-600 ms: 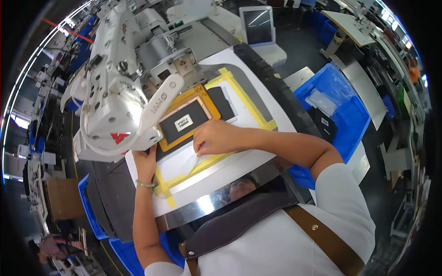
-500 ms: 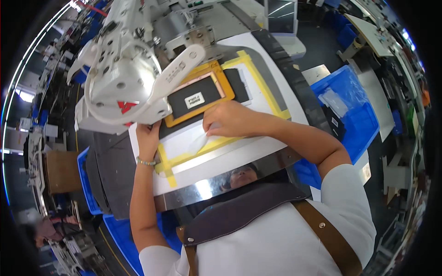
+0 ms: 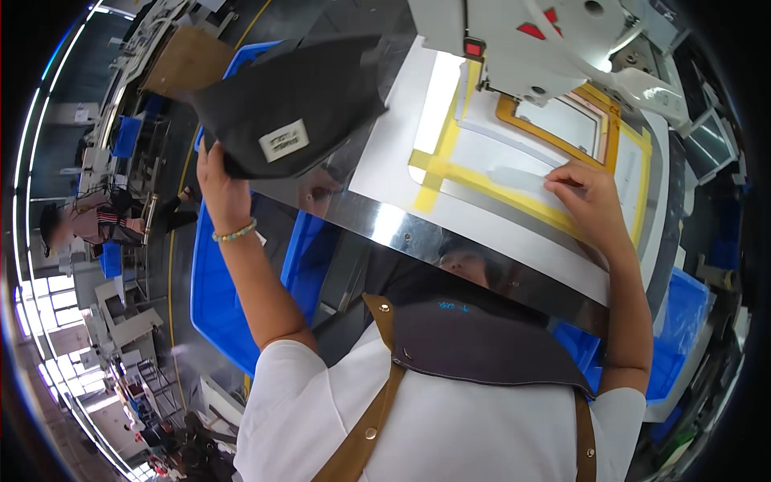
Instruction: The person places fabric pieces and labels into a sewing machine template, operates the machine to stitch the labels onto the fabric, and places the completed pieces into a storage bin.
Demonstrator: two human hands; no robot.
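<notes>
Black fabric [image 3: 321, 100] with a white label is held up in my left hand [image 3: 226, 189], fingers closed on its lower-left edge, over the left side of the steel plate. My right hand [image 3: 585, 197] is closed in a pinch at the right end of a thin translucent strip [image 3: 514, 177], lying on a white template board [image 3: 389, 165] edged with yellow tape [image 3: 442, 166]. Just above that hand, an orange rectangular frame [image 3: 546, 138] surrounds a white opening beneath the sewing machine head [image 3: 522, 48].
Blue bins [image 3: 221, 289] flank the worktable on the left and right. A polished steel edge [image 3: 385, 229] runs along its front. A screen [image 3: 711, 149] stands at the right behind the machine. Another person [image 3: 80, 221] works at the far left.
The labelled black fabric has left the orange frame and is lifted leftward in my left hand. The view has swung round, so machine and board appear farther right.
</notes>
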